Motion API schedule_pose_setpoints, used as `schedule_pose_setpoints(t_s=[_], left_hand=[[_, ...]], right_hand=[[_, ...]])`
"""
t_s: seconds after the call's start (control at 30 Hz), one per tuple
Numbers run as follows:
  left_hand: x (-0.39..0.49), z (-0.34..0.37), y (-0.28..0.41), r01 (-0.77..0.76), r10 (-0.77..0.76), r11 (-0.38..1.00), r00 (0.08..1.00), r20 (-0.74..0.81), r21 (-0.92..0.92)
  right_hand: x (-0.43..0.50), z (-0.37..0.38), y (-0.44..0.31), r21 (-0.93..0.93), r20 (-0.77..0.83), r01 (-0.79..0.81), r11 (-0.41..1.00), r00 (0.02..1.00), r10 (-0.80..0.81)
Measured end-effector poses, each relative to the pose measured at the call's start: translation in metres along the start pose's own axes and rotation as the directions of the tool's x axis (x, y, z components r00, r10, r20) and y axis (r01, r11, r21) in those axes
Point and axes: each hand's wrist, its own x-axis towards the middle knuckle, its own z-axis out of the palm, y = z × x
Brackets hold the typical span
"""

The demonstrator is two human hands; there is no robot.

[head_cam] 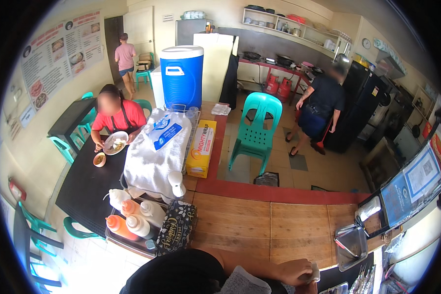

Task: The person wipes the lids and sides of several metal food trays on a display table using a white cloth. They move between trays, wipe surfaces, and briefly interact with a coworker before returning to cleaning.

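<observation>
My left hand (297, 272) is closed around a small white item (315, 272), possibly a folded cloth, at the lower edge of the view. The bare forearm reaches across from a black sleeve, just over the near edge of a wooden counter (235, 224). A grey towel (244, 281) hangs close to my body below the arm. Right of the hand is a clear plastic tray (347, 262) holding tongs (347, 249). Skewers (362, 281) lie near the bottom right, partly cut off. My right hand is out of view.
Squeeze bottles (136, 224) stand in a tray beside a black patterned box (177, 228). A yellow wrap box (202, 149) and blue cooler (182, 79) stand farther back. One person (119, 114) sits eating; another (319, 103) holds a broom by the fridge; a third (125, 55) walks near the door.
</observation>
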Motion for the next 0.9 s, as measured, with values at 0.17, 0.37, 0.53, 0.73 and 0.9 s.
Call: schedule_pose_setpoints(t_s=[0.17, 0.37, 0.53, 0.73, 0.9], left_hand=[[-0.003, 0.004, -0.008, -0.034, 0.033, 0.999, 0.999, -0.042, -0.011], [-0.001, -0.006, -0.005, -0.036, 0.036, 0.999, 0.999, 0.019, -0.013], [-0.002, -0.013, 0.0, -0.077, 0.076, 0.996, 0.997, 0.019, 0.039], [-0.002, -0.007, -0.005, 0.016, -0.017, 0.999, 0.999, 0.036, 0.039], [-0.004, -0.004, -0.011, -0.068, 0.068, 0.997, 0.998, -0.009, 0.023]], right_hand=[[0.003, -0.025, 0.012, -0.147, -0.051, -0.053, 0.988, 0.998, 0.046], [0.008, -0.023, 0.014, -0.465, 0.095, 0.169, 0.869, 0.985, -0.141], [0.002, 0.015, -0.013, -0.067, -0.059, -0.061, 0.996, 0.997, 0.057], [0.008, -0.005, 0.007, -0.624, 0.172, 0.388, 0.678, 0.915, -0.366], [0.018, -0.04, 0.023, -0.739, 0.265, 0.446, 0.505, 0.882, -0.391]])
